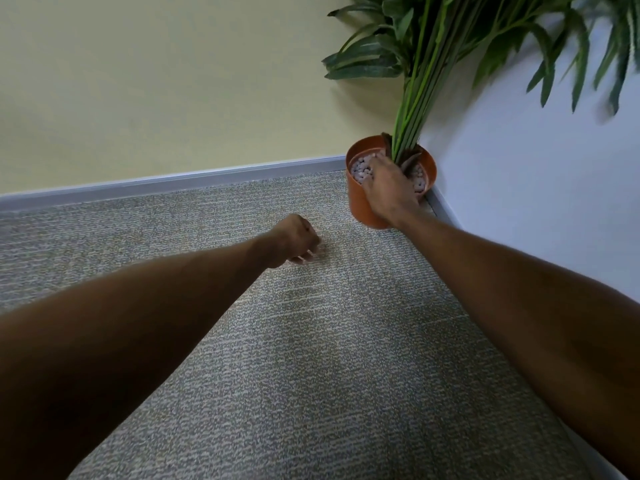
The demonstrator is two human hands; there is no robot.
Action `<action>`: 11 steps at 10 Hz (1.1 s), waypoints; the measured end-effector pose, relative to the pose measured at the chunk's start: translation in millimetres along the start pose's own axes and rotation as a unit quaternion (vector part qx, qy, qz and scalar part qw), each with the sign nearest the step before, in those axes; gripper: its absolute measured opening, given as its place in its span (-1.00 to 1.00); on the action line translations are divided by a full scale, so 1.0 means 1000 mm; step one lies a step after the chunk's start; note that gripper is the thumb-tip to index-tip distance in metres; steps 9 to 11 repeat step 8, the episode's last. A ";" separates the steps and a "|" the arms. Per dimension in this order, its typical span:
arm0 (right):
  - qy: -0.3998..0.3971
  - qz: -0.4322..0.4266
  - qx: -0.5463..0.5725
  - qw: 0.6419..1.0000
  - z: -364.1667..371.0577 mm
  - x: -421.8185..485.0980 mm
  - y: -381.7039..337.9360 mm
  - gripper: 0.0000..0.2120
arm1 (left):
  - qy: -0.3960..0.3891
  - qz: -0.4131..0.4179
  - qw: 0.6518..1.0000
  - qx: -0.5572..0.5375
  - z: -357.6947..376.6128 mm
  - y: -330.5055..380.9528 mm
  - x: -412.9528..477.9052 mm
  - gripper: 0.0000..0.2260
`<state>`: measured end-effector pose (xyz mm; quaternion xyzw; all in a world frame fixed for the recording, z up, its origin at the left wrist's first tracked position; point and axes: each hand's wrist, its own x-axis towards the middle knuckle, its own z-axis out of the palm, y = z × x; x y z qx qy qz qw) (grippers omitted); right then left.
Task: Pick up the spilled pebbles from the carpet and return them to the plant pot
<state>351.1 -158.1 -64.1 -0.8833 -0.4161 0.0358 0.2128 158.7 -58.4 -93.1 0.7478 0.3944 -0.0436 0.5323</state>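
An orange plant pot [360,202] stands in the corner of the room, filled with pale round pebbles [360,168] around green stems. My right hand [384,188] lies palm down over the pot's mouth, fingers on the pebbles; whether it holds any is hidden. My left hand [294,242] hovers low over the grey carpet [311,358] left of the pot, its fingers curled into a loose fist. What the fist holds is hidden. No loose pebbles show on the carpet.
A tall plant [450,46] with long green leaves rises from the pot and spreads over the right wall. A grey skirting board [173,181] runs along the yellow wall. The white wall [519,185] closes the right side.
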 end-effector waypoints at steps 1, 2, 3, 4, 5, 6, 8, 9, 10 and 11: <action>-0.028 -0.019 -0.099 0.995 0.018 -0.016 0.008 -0.50 | 0.001 -0.001 1.000 0.021 -0.009 -0.009 -0.003 -0.81; -0.051 -0.029 -0.115 0.992 0.024 -0.013 0.009 -0.43 | 0.006 -0.001 0.999 0.032 -0.016 -0.018 -0.008 -0.82; -0.102 -0.023 -0.119 0.987 0.023 0.002 0.005 -0.35 | 0.016 -0.005 0.999 0.045 -0.031 -0.035 -0.019 -0.86; -0.101 -0.019 -0.118 0.988 0.024 0.003 0.005 -0.36 | 0.040 0.023 0.990 0.130 -0.041 -0.045 -0.026 -0.84; -0.037 -0.035 -0.123 0.991 0.033 -0.022 0.012 -0.42 | 0.119 0.068 0.957 0.257 -0.047 -0.064 -0.040 -0.84; -0.019 -0.059 -0.130 0.990 0.032 -0.042 0.019 -0.41 | 0.165 0.069 0.954 0.242 -0.047 -0.079 -0.049 -0.85; 0.032 -0.023 -0.109 0.993 0.035 -0.100 0.035 -0.36 | 0.232 0.123 0.936 0.236 -0.039 -0.129 -0.087 -0.81; 0.032 -0.023 -0.109 0.993 0.035 -0.100 0.035 -0.36 | 0.232 0.123 0.936 0.236 -0.039 -0.129 -0.087 -0.81; 0.032 -0.023 -0.109 0.993 0.035 -0.100 0.035 -0.36 | 0.232 0.123 0.936 0.236 -0.039 -0.129 -0.087 -0.81; 0.032 -0.023 -0.109 0.993 0.035 -0.100 0.035 -0.36 | 0.232 0.123 0.936 0.236 -0.039 -0.129 -0.087 -0.81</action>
